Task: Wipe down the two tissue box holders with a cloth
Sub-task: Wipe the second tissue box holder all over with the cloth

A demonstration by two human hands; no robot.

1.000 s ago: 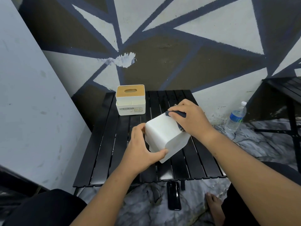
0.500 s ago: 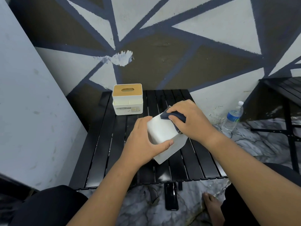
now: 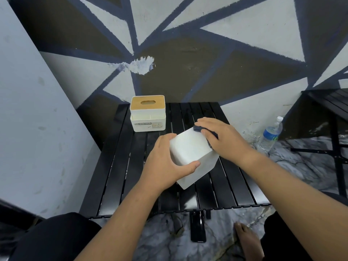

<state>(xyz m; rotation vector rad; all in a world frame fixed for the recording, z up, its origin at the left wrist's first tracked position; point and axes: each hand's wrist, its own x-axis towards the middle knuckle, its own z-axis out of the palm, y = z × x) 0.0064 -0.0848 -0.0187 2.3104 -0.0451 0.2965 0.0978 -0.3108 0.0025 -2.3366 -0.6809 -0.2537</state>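
Left hand [image 3: 165, 162]: we are seeing its fingers [image 3: 166, 138] curling round the far left corner of the white holder [image 3: 190, 147], with the thumb lying across the near face. It is gripping the box.
Right hand [image 3: 223, 141]: its fingers [image 3: 209, 122] are lying over the dark cloth [image 3: 197, 128] with the thumb tucked against it, holding the cloth pressed to the holder's upper right edge.
White holder: it is sitting tilted on the middle of the desk [image 3: 116, 166], one low corner touching the slats and a plain white face turned up toward us. We cannot tell which side is its top.
Dark cloth: it is mostly hidden under the right hand; only a bunched dark-blue edge is showing at the holder's far corner.
Wood-lidded holder [image 3: 148, 115]: it is standing upright at the desk's far left corner, well apart from both hands. It has a wooden top with an oval slot and a label on the front.
Desk: it is black and slatted, and is standing against a wall painted in triangles.
Floor: a water bottle [image 3: 270, 136] is standing to the right of the desk, a dark phone [image 3: 197, 227] is lying just under the near edge, and a bare foot [image 3: 248, 240] is resting beside it.
Right edge: part of a second black table [image 3: 331, 102] is showing.
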